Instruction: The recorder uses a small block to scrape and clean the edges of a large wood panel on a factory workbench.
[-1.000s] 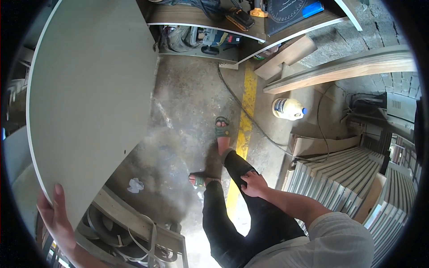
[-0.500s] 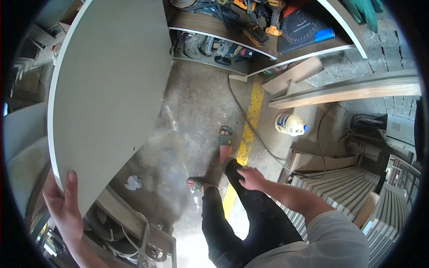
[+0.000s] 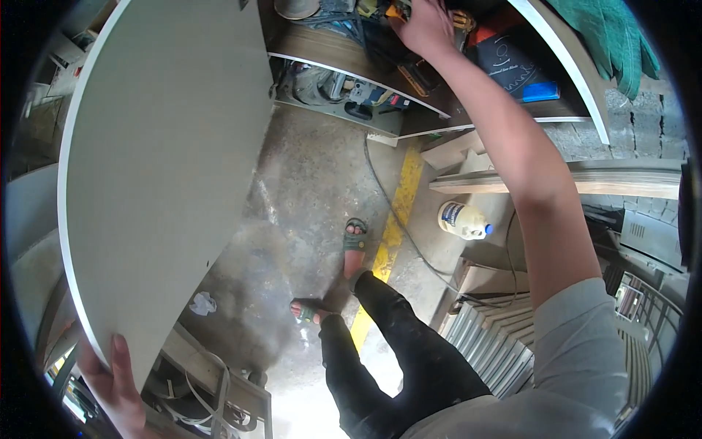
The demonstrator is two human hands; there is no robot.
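A large pale grey flat board with a thin white edge (image 3: 161,161) stands tilted above the concrete floor (image 3: 307,197). Right of the board, a cluttered wooden shelf (image 3: 351,55) carries tools, with a green glove (image 3: 614,36) further right. Below the shelf lie a yellow floor stripe (image 3: 395,219) and a white plastic jug (image 3: 462,219). The left hand (image 3: 117,388) grips the board's lower edge, fingers (image 3: 121,358) wrapped over its face. The right hand (image 3: 424,25) stretches up into the shelf; I cannot tell its fingers' spread.

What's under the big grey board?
Under the grey board shows concrete floor, a crumpled white scrap and the left hand gripping its edge. The rest is covered.
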